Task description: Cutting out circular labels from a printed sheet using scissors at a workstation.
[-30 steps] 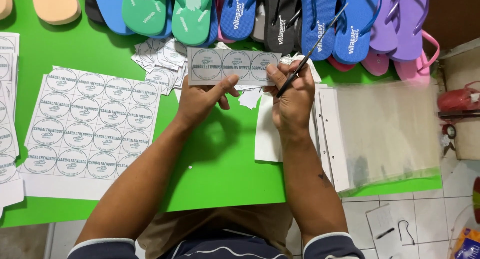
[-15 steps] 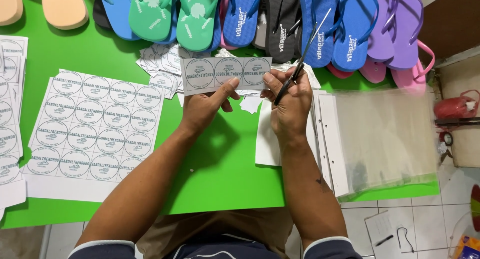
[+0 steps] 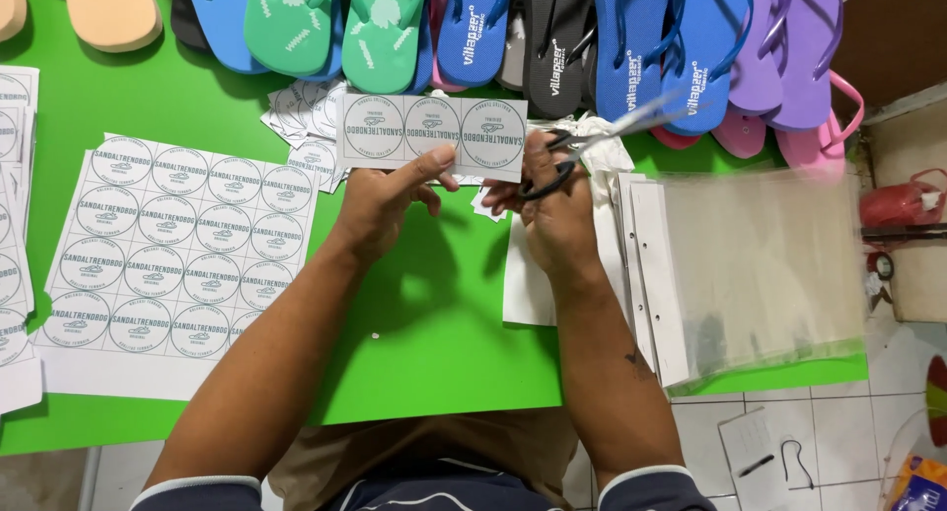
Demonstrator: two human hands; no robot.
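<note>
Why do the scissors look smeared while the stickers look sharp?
Head view: the scissors blades are motion-blurred, streaked pale across the sandals. The strip in the left hand is crisp. Light comes from above: soft arm shadows fall on the green table. The plastic sleeves show mild glare.

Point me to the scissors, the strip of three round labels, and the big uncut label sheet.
scissors (image 3: pixel 592 141), head view, on the blades near the pivot.
strip of three round labels (image 3: pixel 432 126), head view, on the middle label.
uncut label sheet (image 3: pixel 178 245), head view, on its centre.
</note>
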